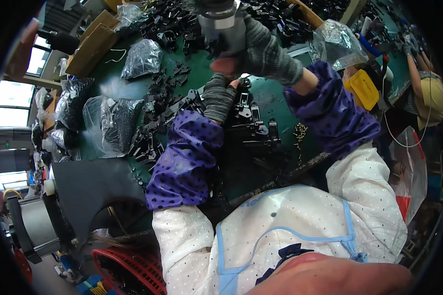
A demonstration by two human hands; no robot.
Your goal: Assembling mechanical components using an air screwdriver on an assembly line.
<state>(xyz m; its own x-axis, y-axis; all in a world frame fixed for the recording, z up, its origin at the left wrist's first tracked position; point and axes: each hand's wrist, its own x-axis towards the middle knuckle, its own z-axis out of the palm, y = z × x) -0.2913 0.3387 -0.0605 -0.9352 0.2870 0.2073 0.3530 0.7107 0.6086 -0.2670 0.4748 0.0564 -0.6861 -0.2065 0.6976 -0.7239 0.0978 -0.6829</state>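
Observation:
My right hand (268, 51), in a grey fingerless knit glove, is wrapped round an upright power screwdriver (224, 32) with a dark body and a silver collar. Just below it my left hand (218, 98), gloved the same way, is closed on a small black part (243, 84), mostly hidden by the thumb and fingers. The driver's tip is out of sight behind the hands. Several black metal assemblies (257, 125) lie beside my left hand on the green table (275, 101). A little heap of brass-coloured screws (300, 140) sits to their right.
Loose black parts (165, 96) cover the table left of my hands, with more piled at the back. Plastic bags of parts (112, 123) stand at the left, another bag (337, 42) at the back right. A yellow box (361, 88) is beside my right sleeve. Another person (428, 91) works at the far right.

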